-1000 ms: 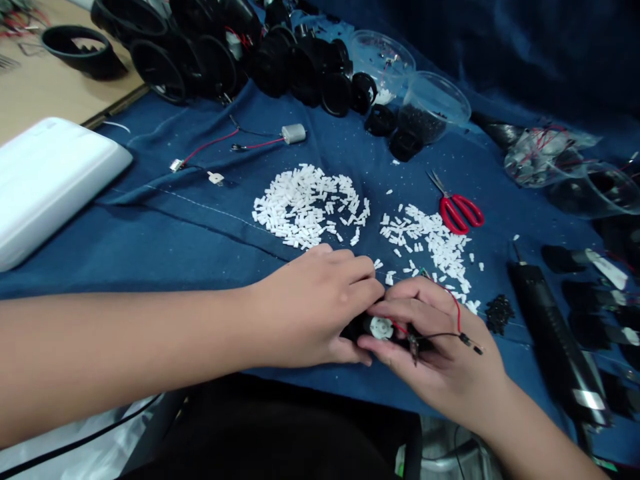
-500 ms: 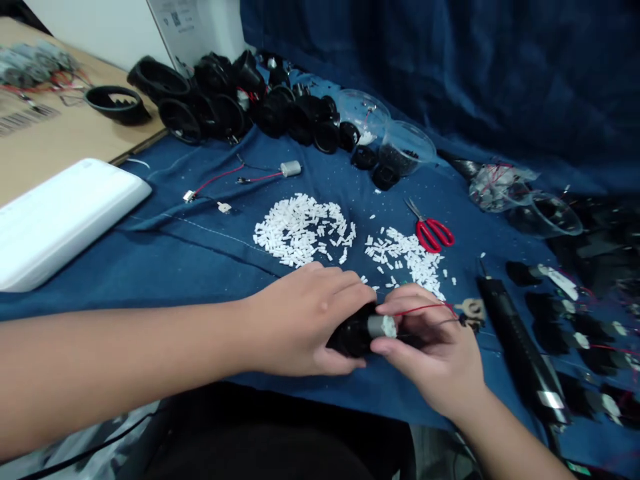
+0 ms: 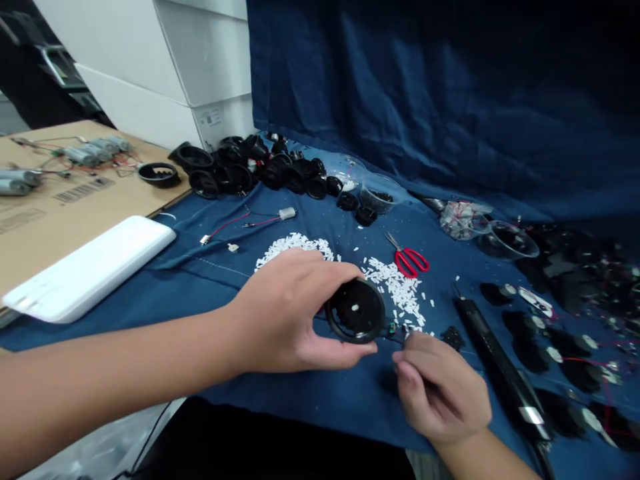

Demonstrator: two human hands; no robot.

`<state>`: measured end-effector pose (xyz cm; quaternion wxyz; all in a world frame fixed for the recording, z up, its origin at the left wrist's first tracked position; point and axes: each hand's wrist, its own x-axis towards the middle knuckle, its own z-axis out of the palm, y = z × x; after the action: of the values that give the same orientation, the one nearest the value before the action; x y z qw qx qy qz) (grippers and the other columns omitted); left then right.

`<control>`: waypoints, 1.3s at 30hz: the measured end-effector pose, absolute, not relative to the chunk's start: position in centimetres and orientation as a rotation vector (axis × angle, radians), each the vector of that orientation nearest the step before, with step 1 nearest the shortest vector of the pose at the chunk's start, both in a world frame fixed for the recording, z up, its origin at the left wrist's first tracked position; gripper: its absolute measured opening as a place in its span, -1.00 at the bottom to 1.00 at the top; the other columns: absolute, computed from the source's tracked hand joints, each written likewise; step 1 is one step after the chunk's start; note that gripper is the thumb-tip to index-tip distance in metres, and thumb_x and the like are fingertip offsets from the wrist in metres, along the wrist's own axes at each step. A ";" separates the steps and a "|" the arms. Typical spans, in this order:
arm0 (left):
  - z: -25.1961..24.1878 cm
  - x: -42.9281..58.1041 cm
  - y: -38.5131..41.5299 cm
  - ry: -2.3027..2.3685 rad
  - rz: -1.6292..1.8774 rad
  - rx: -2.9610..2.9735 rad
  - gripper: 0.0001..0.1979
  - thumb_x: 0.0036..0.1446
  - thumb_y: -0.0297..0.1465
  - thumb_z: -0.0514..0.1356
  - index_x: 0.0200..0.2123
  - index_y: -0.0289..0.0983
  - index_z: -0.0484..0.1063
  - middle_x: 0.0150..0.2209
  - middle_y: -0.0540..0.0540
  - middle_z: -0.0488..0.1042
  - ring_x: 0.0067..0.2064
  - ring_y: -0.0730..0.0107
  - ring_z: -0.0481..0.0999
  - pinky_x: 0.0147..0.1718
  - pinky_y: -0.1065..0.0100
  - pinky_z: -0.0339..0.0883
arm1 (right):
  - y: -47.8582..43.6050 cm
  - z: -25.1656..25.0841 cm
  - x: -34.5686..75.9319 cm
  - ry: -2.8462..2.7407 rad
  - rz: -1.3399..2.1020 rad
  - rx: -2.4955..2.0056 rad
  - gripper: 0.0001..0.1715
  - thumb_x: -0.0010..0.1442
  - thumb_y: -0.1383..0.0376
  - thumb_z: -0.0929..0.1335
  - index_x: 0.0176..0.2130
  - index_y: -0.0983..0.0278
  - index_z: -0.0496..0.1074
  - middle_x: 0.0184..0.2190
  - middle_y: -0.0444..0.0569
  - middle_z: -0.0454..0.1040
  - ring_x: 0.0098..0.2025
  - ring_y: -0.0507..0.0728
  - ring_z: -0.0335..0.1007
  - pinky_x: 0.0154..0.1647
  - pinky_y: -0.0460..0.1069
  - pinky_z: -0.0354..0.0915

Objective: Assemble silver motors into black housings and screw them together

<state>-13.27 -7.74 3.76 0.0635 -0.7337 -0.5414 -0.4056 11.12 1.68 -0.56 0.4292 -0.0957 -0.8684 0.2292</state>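
My left hand (image 3: 300,313) is wrapped round a black plastic housing (image 3: 357,333), round and cup-shaped. Its wide mouth faces me, and a small white piece (image 3: 355,307) shows at the centre inside. To the right of the housing is my right hand (image 3: 443,383), its fingers curled together. A dark wire with a small green part (image 3: 392,327) runs from beside the housing toward those fingertips. What the right fingers pinch is too small and blurred to make out. Behind the hands lie small white plastic pieces (image 3: 400,287) in two heaps, the left one partly hidden.
Red-handled scissors (image 3: 413,260) lie beyond the white pieces. A black electric screwdriver (image 3: 500,360) rests at right, near several black parts with wires. More black housings (image 3: 230,167) crowd the back. A white plastic case (image 3: 95,267) and a motor with wires (image 3: 287,213) are at left.
The housing has been turned so its open mouth faces me; the motor end and red wire no longer show. My right hand has moved off the motor, rightward and down. The view has tilted up.
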 end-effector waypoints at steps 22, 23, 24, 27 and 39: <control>7.1 -7.5 -1.8 -1.253 -1.149 -2.497 -0.42 0.18 0.00 0.40 0.11 -0.19 0.39 -0.16 -0.13 0.66 -0.22 0.13 0.61 -0.25 0.09 0.43 | 4.8 1.1 10.4 -1.877 0.526 -0.291 -0.58 0.44 -0.03 0.33 0.05 0.20 0.51 -0.16 0.05 0.60 -0.12 0.20 0.54 -0.03 0.17 0.50; 7.0 -7.7 -1.7 -1.255 -1.145 -2.511 -0.42 0.18 -0.01 0.41 0.11 -0.18 0.39 -0.17 -0.12 0.65 -0.22 0.14 0.61 -0.24 0.09 0.43 | 4.9 1.0 10.4 -1.886 0.527 -0.271 -0.56 0.45 -0.02 0.32 0.07 0.22 0.51 -0.14 0.07 0.61 -0.10 0.21 0.55 -0.02 0.18 0.50; 7.0 -7.8 -1.5 -1.242 -1.150 -2.518 -0.42 0.17 -0.01 0.42 0.11 -0.18 0.39 -0.18 -0.11 0.65 -0.23 0.15 0.60 -0.24 0.10 0.44 | 5.0 0.8 10.4 -1.894 0.529 -0.256 -0.53 0.46 -0.03 0.31 0.09 0.24 0.50 -0.12 0.10 0.61 -0.09 0.22 0.55 -0.01 0.20 0.50; 7.1 -8.0 -1.1 -1.194 -1.156 -2.510 -0.41 0.11 -0.06 0.49 0.07 -0.22 0.43 -0.21 -0.10 0.64 -0.24 0.18 0.59 -0.24 0.13 0.44 | 5.3 0.3 10.4 -1.911 0.538 -0.243 -0.50 0.45 -0.05 0.30 0.10 0.24 0.49 -0.11 0.12 0.61 -0.07 0.24 0.55 0.00 0.22 0.51; 7.5 -8.7 -0.7 -1.094 -1.116 -2.571 -0.37 -0.01 0.00 0.53 -0.05 -0.30 0.50 -0.30 -0.09 0.62 -0.27 0.19 0.58 -0.20 0.11 0.37 | 5.5 0.7 10.6 -2.010 0.575 -0.170 -0.63 0.24 0.32 0.42 0.05 0.26 0.46 -0.25 0.05 0.59 -0.09 0.24 0.55 -0.02 0.18 0.52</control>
<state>-8.66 -0.72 7.48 0.0662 -0.8527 -0.3627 -0.3701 10.61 5.55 0.71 0.4987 -0.0704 -0.8305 0.2378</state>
